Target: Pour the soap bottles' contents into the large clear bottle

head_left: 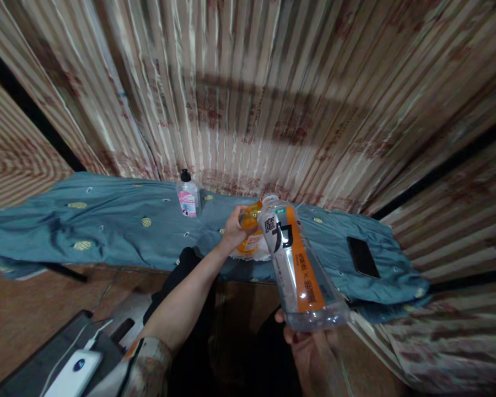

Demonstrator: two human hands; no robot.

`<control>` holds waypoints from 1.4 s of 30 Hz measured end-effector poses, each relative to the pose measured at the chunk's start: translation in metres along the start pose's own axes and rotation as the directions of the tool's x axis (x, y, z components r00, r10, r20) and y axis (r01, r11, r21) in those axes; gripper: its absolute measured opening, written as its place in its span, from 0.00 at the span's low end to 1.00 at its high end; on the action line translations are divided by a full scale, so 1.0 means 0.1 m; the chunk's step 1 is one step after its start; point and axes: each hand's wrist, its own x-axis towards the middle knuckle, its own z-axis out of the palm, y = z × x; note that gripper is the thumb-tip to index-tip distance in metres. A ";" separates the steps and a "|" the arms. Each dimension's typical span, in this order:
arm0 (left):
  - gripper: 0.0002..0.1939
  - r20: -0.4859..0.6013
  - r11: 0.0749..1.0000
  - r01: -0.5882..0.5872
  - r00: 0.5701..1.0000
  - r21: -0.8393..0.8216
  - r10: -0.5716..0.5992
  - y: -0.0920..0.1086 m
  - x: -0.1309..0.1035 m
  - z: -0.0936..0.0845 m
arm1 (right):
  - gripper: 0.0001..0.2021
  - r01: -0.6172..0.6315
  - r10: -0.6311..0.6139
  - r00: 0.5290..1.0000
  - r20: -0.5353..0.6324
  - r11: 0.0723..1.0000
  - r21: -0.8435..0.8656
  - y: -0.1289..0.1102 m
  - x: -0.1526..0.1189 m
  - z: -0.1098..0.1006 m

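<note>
The left hand's (234, 229) fingers curl around the amber bottle (251, 223), above the white tissue (262, 251), while the right hand's (314, 353) fingers hold the clear bottle (300, 264) by its base, its mouth at the amber bottle's top, beyond the left fingertips.

A clear plastic bottle (300, 270) with an orange-and-grey label tilts in midair, base nearer me, its open mouth close to the neck of a smaller amber bottle (250, 223), which seems to stand on the blue-green cloth (124, 212), partly covered.
</note>
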 end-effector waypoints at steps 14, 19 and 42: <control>0.26 -0.007 1.000 0.005 1.000 0.002 -0.005 0.02 -0.04 -0.01 | 0.07 0.022 -0.024 0.999 0.032 0.997 0.068 -0.03 -0.03 0.05; 0.26 -0.019 1.000 0.021 1.000 -0.012 -0.021 0.02 -0.03 0.01 | 0.11 0.043 -0.039 0.998 -0.056 0.996 0.073 -0.09 -0.06 0.22; 0.33 -0.017 0.999 -0.044 0.999 -0.002 0.044 -0.15 0.08 0.05 | 0.13 0.074 -0.068 0.992 -0.103 0.996 0.054 -0.20 -0.09 0.51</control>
